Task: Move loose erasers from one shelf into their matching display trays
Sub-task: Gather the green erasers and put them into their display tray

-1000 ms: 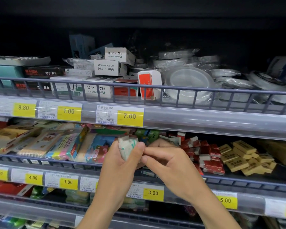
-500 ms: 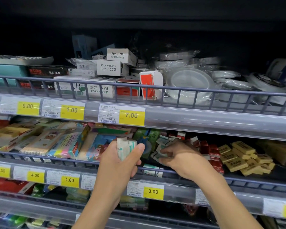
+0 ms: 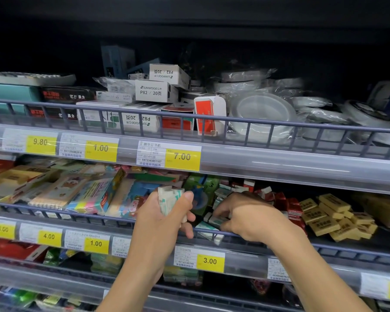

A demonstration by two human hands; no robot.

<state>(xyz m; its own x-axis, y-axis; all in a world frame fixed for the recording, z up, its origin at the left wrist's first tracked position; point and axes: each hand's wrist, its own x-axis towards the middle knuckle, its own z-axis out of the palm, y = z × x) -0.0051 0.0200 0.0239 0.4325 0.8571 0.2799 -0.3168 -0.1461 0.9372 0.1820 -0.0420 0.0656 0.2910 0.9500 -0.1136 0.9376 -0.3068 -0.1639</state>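
We have a single view, from a camera worn on the head, facing a run of shop shelving square on and tilted slightly downward. We stand close: the upper shelf rail (image 3: 189,119) crosses the frame above the middle, the middle shelf rail (image 3: 54,212) runs across the lower half, and a third shelf edge shows along the bottom. The wide lens bows these rails, so they sag toward the right edge. Both forearms rise from the bottom centre, with the left hand (image 3: 164,212) and the right hand (image 3: 245,217) just below mid-frame. The top of the frame is dark. No second view overlaps with this one.
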